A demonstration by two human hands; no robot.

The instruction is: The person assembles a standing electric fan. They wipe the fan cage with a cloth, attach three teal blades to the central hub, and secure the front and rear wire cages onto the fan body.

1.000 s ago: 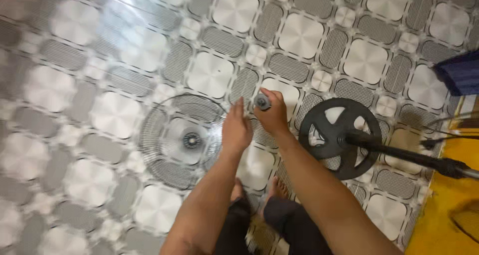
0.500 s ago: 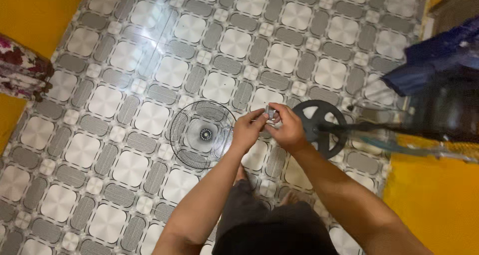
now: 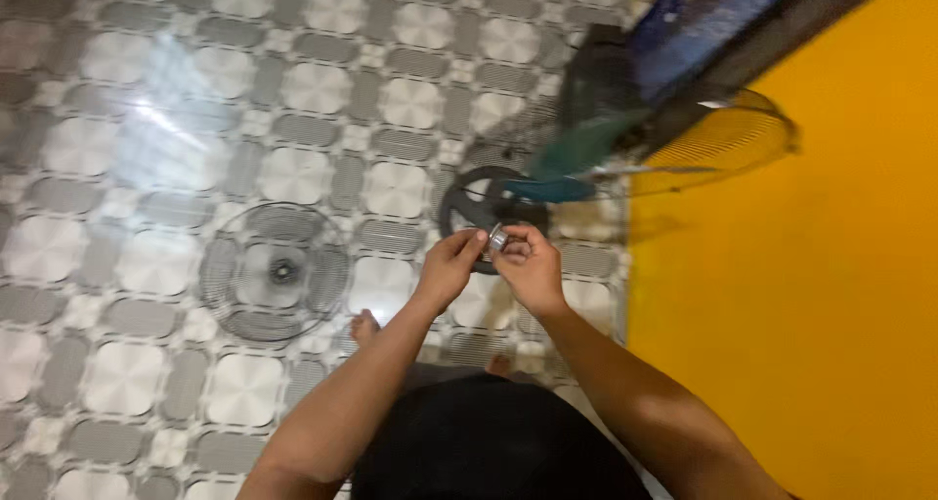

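My left hand [image 3: 451, 262] and my right hand [image 3: 530, 263] meet in front of me, both pinching a small round silvery part [image 3: 498, 237] between their fingertips. Just beyond them stands a pedestal fan with a round black base [image 3: 467, 207], teal blades [image 3: 578, 153] and a rear wire guard [image 3: 723, 140]. A detached round wire fan guard [image 3: 276, 270] lies flat on the tiled floor to the left of my left hand.
The floor [image 3: 147, 119] is grey and white patterned tile with glare. A yellow wall [image 3: 811, 314] rises on the right. A dark blue object [image 3: 703, 11] sits at the top right. My bare feet [image 3: 363, 326] show below the hands.
The view has swung toward the yellow wall, and the fan head with teal blades now shows. My hands still hold the small part together; the floor guard has not moved.
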